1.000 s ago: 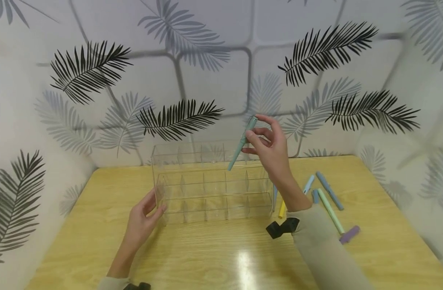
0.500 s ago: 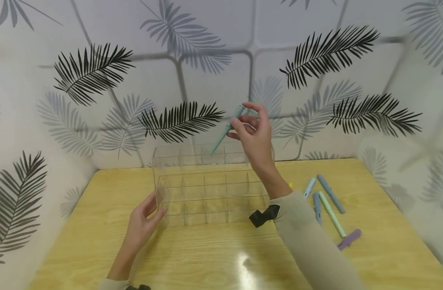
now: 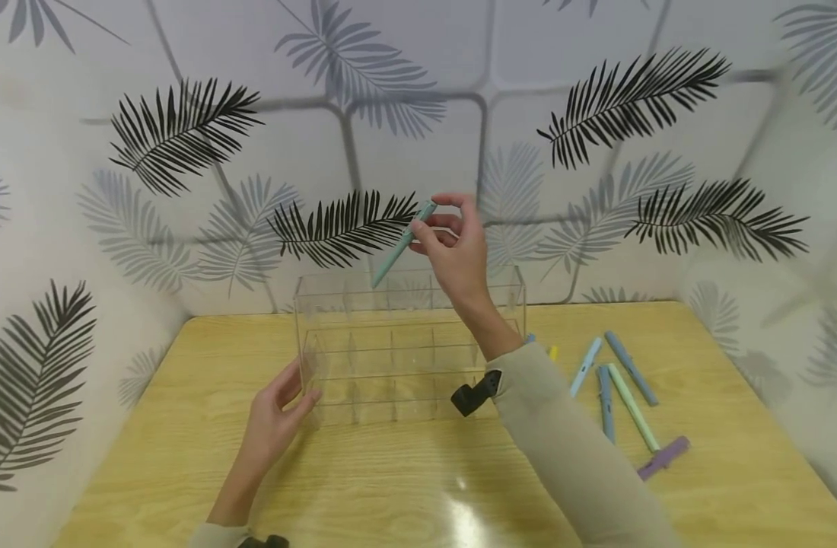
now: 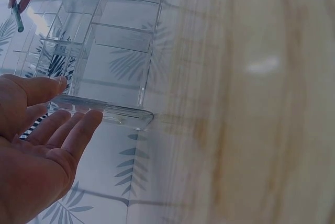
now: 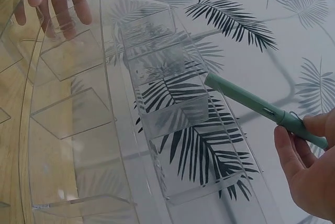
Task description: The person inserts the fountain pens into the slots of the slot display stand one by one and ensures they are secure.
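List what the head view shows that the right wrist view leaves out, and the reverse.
Only the head view: the loose purple pen, light green pen and blue pens on the table, plus the right sleeve.

Only the right wrist view: the small dark slot in the held pen's barrel, too small to make out from the head.

Both: the right hand holding the green pen, the left hand at the clear organizer's side, the wooden tabletop and the leaf-patterned wall.
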`<state>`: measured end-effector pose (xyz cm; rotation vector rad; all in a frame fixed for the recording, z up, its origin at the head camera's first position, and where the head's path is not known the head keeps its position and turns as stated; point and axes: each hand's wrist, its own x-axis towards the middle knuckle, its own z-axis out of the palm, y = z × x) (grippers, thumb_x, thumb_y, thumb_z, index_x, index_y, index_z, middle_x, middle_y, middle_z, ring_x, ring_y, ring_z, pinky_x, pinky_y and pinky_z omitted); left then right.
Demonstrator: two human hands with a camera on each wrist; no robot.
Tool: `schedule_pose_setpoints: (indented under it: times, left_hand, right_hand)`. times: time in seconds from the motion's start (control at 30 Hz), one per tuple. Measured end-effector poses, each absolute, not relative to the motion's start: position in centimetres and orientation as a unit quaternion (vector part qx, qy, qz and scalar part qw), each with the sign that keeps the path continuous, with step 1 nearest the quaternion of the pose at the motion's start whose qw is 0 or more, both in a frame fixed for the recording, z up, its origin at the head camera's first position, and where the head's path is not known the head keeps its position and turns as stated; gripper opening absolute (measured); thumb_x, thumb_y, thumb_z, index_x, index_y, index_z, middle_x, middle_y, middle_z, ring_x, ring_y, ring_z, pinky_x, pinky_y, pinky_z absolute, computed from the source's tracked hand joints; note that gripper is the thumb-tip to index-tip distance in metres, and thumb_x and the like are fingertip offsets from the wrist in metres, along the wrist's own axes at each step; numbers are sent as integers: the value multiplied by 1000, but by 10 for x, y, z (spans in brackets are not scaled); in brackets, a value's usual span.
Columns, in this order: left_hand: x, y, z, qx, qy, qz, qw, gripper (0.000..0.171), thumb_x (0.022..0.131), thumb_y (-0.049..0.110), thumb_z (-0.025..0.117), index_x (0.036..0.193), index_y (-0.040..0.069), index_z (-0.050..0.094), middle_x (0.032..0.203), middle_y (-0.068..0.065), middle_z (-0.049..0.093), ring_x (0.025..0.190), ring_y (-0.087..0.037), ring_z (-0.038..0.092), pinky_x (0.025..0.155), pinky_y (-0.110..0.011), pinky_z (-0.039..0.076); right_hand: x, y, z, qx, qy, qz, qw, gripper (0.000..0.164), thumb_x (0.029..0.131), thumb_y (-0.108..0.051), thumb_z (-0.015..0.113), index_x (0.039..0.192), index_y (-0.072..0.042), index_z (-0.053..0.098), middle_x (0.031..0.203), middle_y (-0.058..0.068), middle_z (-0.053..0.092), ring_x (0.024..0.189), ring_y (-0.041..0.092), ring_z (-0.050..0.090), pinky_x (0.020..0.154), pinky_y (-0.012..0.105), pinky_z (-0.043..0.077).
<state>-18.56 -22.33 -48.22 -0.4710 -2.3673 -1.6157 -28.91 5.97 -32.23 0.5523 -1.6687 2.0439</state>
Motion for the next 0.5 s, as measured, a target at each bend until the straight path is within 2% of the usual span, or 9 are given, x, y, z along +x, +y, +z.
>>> schedule_pose_setpoints:
  times: [0.17,0.3,0.5]
  left_hand:
    - [-185,-223,-483,-164,-815,-542,122,58,97,-6,66,149,-12,41,148,-32,47,132,-47,50,101,-19,46]
    - [-184,-223,-482,-157,-820,-536,127,58,96,-5,67,149,-12,43,147,-31,49,131,-46,51,100,-23,47]
    - [-185,-222,-481,-155,-819,-539,122,58,97,-6,67,149,-12,42,148,-32,47,133,-45,49,99,-22,48]
  right_hand:
    - [-289,55,-327,188,-624,731,203,35,95,5,69,125,9,51,99,23,66,77,28,73,77,41,65]
    - [-289,52,-329,173,-640,726,184,31,94,3,72,119,6,55,97,24,69,75,26,75,75,39,65]
    - [-290,52,-331,170,-680,697,149,26,95,-1,72,114,4,56,96,23,73,78,30,76,74,37,65]
